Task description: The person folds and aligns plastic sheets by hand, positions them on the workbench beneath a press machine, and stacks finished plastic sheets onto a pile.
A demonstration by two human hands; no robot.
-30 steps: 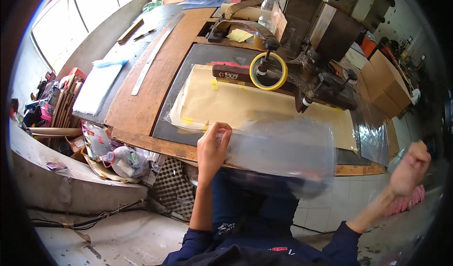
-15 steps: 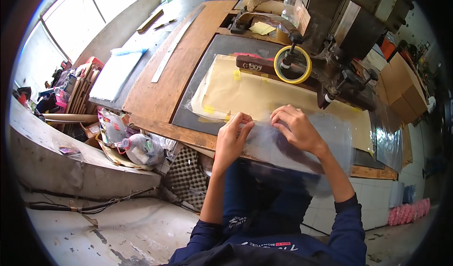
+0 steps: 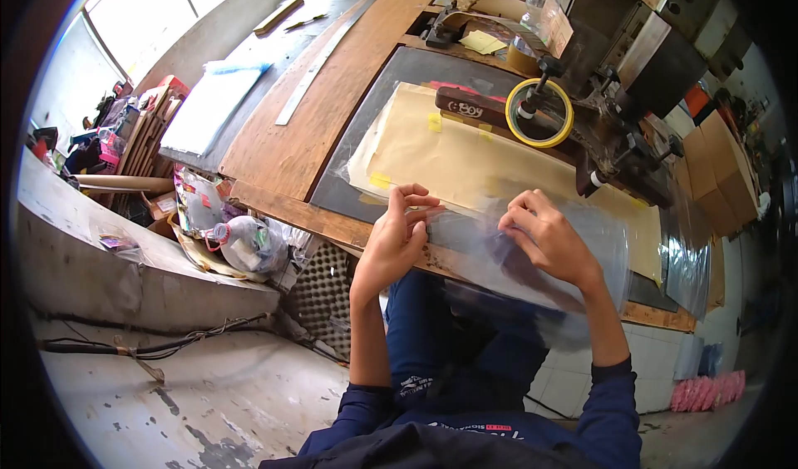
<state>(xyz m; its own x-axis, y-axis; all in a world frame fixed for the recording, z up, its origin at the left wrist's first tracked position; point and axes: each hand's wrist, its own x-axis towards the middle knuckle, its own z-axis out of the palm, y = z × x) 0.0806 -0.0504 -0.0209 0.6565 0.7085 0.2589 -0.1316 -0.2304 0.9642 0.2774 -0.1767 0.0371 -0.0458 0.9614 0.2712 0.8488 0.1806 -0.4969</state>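
My right hand [image 3: 550, 243] is closed, thumb and fingertips pinched on a clear plastic sheet [image 3: 600, 249]. The sheet hangs over the table's front edge, and its surface is partly blurred. Left of it, my left hand [image 3: 396, 238] is open, fingers bent with a gap between them and the thumb. It hovers near the table's front edge, apart from the other hand. Beyond both hands lies cream paper [image 3: 474, 157] with yellow tape pieces on it, resting on a dark board [image 3: 337, 188]. A dark machine bar [image 3: 470, 105] crosses above the paper.
A yellow-rimmed tape roll [image 3: 539, 143] hangs on the machine. On the left of the wooden table [image 3: 287, 157] are a metal ruler [image 3: 324, 63] and a white sheet stack [image 3: 204, 124]. A cardboard box [image 3: 719, 165] stands at right. Bagged scraps and a plastic bottle [image 3: 248, 244] sit below left.
My left hand's fingers have spread from a pinch at the sheet's edge, and the hand has moved slightly left. My right hand has shifted right with the plastic sheet. The view has tilted slightly.
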